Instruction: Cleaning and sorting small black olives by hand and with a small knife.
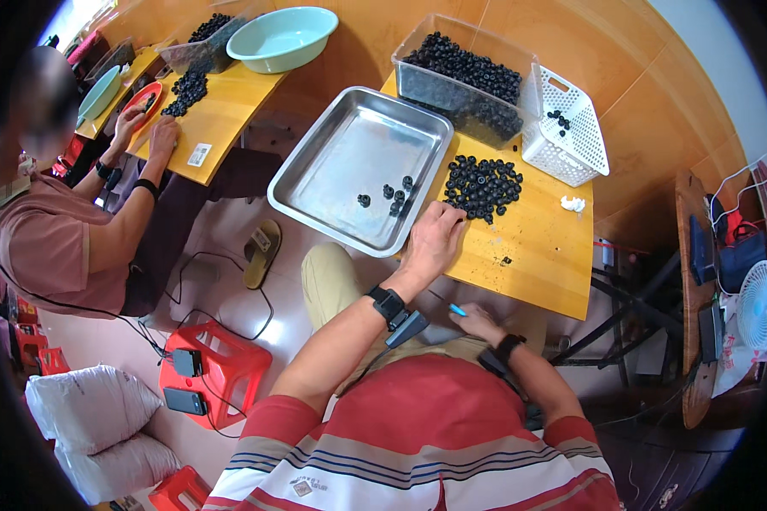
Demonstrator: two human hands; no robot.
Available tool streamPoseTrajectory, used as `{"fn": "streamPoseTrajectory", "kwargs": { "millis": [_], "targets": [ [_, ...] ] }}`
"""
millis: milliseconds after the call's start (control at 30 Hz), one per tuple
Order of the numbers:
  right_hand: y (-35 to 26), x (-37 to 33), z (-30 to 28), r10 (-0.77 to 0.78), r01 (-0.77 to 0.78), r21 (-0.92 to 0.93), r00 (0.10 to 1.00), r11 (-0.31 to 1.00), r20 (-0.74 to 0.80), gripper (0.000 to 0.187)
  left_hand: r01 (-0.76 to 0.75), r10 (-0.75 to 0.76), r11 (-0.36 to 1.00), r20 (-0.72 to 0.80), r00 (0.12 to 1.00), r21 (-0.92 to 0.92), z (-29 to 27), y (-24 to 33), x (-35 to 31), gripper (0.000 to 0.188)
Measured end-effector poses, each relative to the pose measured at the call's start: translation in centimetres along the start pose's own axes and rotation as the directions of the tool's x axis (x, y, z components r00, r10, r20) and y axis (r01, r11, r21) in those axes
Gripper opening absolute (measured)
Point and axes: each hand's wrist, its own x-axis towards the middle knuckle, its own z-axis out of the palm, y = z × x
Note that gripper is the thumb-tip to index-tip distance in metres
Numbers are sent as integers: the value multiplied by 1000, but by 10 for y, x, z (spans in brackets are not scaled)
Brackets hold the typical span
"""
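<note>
My left hand (pixel 435 242) rests at the table's near edge, between the metal tray and a pile of small black round parts (pixel 484 186). Its fingers are bent together by the pile; whatever they may hold is hidden. Lower and to the right, over my lap, my right hand (pixel 481 325) is closed around a thin tool with a blue handle (pixel 458 310) and a slim dark shaft pointing up-left. Several loose black parts (pixel 364 201) lie in the shallow silver tray (pixel 337 153), mostly toward its near right side.
A clear bin (pixel 452 92) full of black parts stands at the back, beside a white perforated basket (pixel 562 149) holding several. Crumpled white tissue (pixel 573 204) lies on the wooden table (pixel 541 268). Left, a co-worker (pixel 68 230) sits at another table; a red stool (pixel 230 366) holds dark devices.
</note>
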Motion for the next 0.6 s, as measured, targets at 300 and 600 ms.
{"fn": "streamPoseTrajectory", "kwargs": {
  "millis": [300,600],
  "targets": [
    [55,64,103,-116,40,384,978,922,176,51,51,-50,999,44,998,-11,1,1,1,15],
    [18,52,67,-122,70,290,979,954,165,56,14,-15,1000,47,999,22,4,1,5,15]
  ]
}}
